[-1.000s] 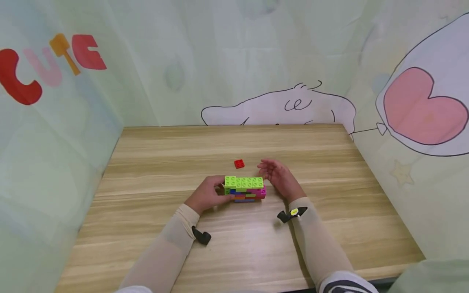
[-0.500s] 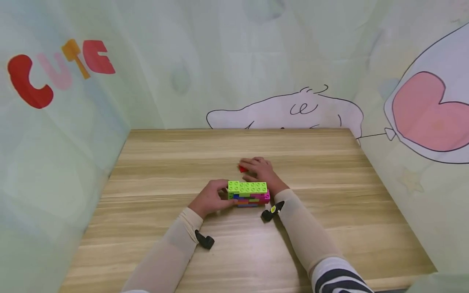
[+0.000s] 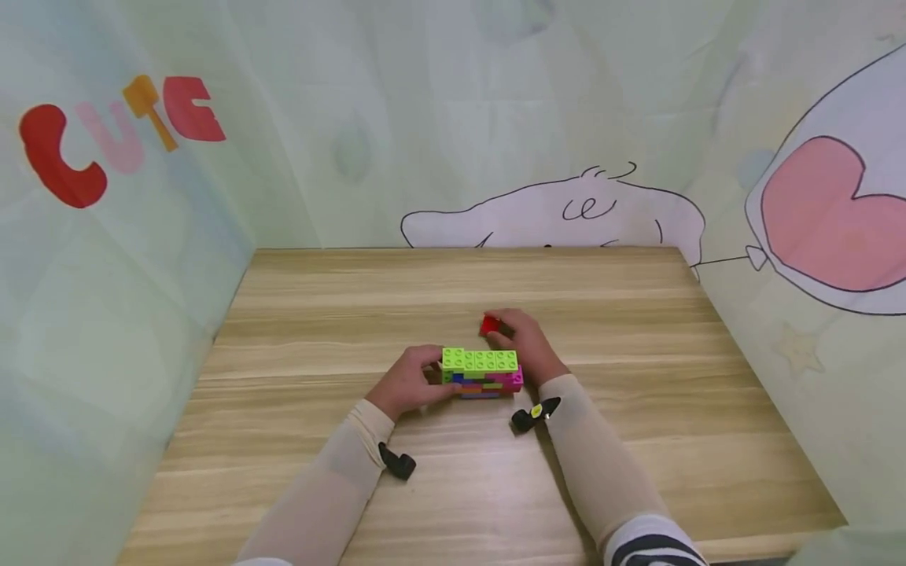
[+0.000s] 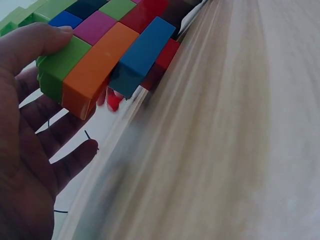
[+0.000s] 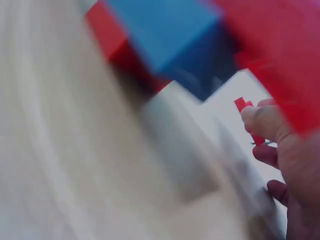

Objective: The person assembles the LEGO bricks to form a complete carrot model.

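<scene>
A block wall built of several coloured toy bricks [image 3: 481, 373] stands on the table, lime green along its top. My left hand [image 3: 409, 383] grips its left end; in the left wrist view the thumb lies on the near face by a green brick [image 4: 70, 62] and the other fingers reach behind. Just beyond the wall, my right hand [image 3: 527, 342] pinches a small red brick [image 3: 490, 325] between thumb and fingers. The right wrist view shows that red brick [image 5: 257, 137] past the wall's blue brick [image 5: 170, 30], which looms large and blurred.
The wood-grain table [image 3: 318, 314] reaches back to a printed cloth wall [image 3: 318, 141], with more cloth on the left and right sides. A black wrist camera [image 3: 398, 462] sits on the left sleeve and another camera [image 3: 531, 415] on the right.
My right hand has reached behind the wall of bricks, taken hold of the red brick from the table and drawn it to the right. The left hand keeps its grip.
</scene>
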### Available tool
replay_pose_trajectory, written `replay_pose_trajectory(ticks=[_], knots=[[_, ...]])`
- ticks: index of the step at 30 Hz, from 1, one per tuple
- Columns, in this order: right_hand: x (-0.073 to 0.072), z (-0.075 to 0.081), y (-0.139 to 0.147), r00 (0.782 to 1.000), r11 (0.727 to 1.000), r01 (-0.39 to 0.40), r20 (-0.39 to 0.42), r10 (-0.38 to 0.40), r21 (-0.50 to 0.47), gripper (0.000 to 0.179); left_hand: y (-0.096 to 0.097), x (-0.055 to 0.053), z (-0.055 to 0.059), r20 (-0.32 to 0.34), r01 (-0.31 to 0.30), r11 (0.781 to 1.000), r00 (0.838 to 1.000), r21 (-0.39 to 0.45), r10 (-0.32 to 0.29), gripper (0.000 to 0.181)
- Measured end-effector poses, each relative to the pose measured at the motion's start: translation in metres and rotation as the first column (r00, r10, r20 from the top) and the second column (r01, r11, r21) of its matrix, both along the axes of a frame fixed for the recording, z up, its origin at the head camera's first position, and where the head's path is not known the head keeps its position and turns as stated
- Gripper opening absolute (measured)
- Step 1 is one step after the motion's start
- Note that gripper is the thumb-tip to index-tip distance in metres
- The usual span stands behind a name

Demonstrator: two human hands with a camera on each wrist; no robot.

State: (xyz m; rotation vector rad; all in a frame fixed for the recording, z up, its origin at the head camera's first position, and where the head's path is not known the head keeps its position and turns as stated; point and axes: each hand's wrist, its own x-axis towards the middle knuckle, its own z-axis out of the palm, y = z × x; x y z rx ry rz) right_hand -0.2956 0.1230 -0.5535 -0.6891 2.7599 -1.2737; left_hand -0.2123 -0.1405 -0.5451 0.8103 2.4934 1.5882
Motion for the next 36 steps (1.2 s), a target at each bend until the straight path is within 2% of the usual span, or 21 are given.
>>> replay_pose_trajectory(ticks=[2,6,9,12,15,18,22,27,33,36], knots=[[0.005,0.001,0.006,0.995,0.989,0.083,0.061,-0.076,-0.126,0.044,-0.001,-0.001,0.001,-0.006,-0.008,1.000,1.000,-0.007,0.008,0.037],[0.018,0.010,0.021,0.982,0.928,0.183,0.111,-0.155,-0.324,0.041,-0.001,-0.001,0.001,-0.010,-0.019,1.000,1.000,-0.002,0.019,0.037],[0.037,0.022,0.033,0.984,0.887,0.177,0.108,-0.145,-0.426,0.038,0.000,-0.001,0.000,-0.010,-0.022,1.000,1.000,0.007,0.022,0.037],[0.059,0.036,0.042,0.996,0.855,0.089,0.036,-0.082,-0.512,0.034,-0.001,-0.001,-0.001,-0.014,-0.021,1.000,1.000,0.004,0.021,0.038],[0.074,0.046,0.045,0.995,0.859,-0.038,-0.095,-0.013,-0.510,0.032,-0.002,-0.003,0.000,-0.030,-0.032,0.999,0.999,-0.009,0.031,0.037],[0.078,0.051,0.042,0.981,0.890,-0.108,-0.195,0.023,-0.442,0.034,-0.003,-0.005,0.001,-0.049,-0.049,0.999,0.998,-0.012,0.048,0.034],[0.079,0.052,0.036,0.970,0.932,-0.108,-0.241,0.023,-0.345,0.034,-0.003,-0.006,0.001,-0.056,-0.052,0.999,0.997,-0.011,0.051,0.034],[0.080,0.052,0.034,0.960,0.965,-0.100,-0.278,0.029,-0.244,0.034,-0.003,-0.004,0.000,-0.057,-0.050,0.999,0.997,-0.018,0.048,0.035],[0.080,0.056,0.038,0.929,0.958,-0.162,-0.363,0.068,-0.235,0.034,-0.001,-0.005,0.000,-0.049,-0.060,0.998,0.997,-0.012,0.059,0.034],[0.080,0.056,0.041,0.922,0.956,-0.181,-0.377,0.084,-0.231,0.034,0.000,-0.005,0.001,-0.031,-0.055,0.998,0.998,-0.010,0.055,0.035]])
